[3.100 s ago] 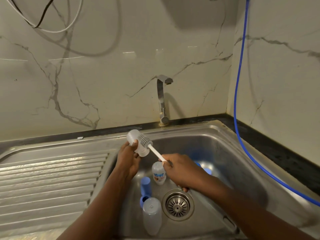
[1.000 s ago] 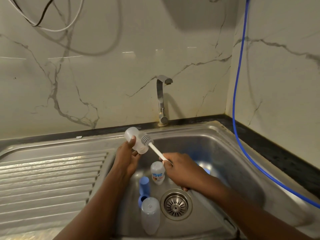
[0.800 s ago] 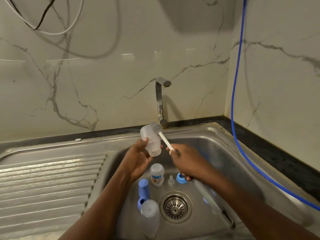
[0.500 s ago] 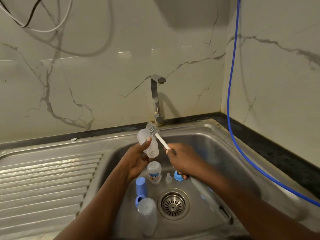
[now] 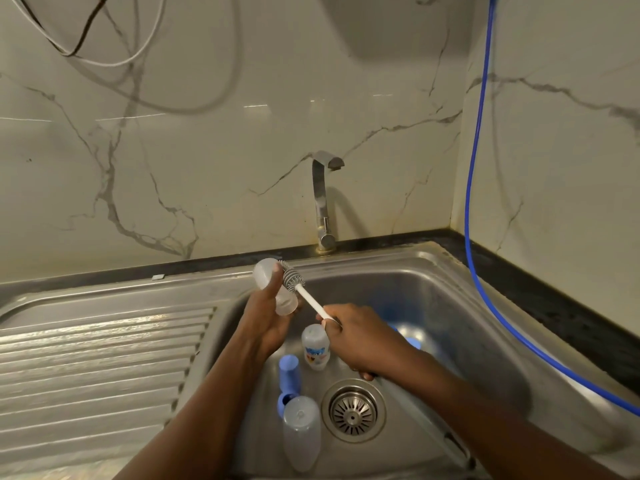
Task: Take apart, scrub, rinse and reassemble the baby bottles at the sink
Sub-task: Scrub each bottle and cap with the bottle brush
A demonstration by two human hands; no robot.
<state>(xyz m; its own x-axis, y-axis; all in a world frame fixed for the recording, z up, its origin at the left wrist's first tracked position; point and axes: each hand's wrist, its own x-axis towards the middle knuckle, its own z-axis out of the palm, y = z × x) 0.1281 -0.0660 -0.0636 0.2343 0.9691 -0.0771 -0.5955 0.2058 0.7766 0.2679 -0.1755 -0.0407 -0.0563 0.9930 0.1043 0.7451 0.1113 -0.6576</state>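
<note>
1. The clear bottle [image 5: 273,289] is at the centre of the frame, tilted, above the basin's back-left corner. The left hand [image 5: 265,323] holds it up, thumb pressed across its wall and the other fingers wrapped behind.
2. The brush [image 5: 294,278] lays its grey bristles against the bottle's right side. The right hand [image 5: 362,342] pinches the white handle, fingers curled.
3. Below the hands, on the basin floor, a printed bottle [image 5: 315,348] stands upright beside a blue cap [image 5: 289,372]. A second clear bottle [image 5: 300,434] lies just beside the drain [image 5: 353,410].
4. Both hands are well apart from the sink [image 5: 450,292] wall at right and from the tap [image 5: 323,199] behind.
5. The ribbed draining board [image 5: 97,358] fills the left, and a blue hose [image 5: 472,202] hangs down the right wall.
</note>
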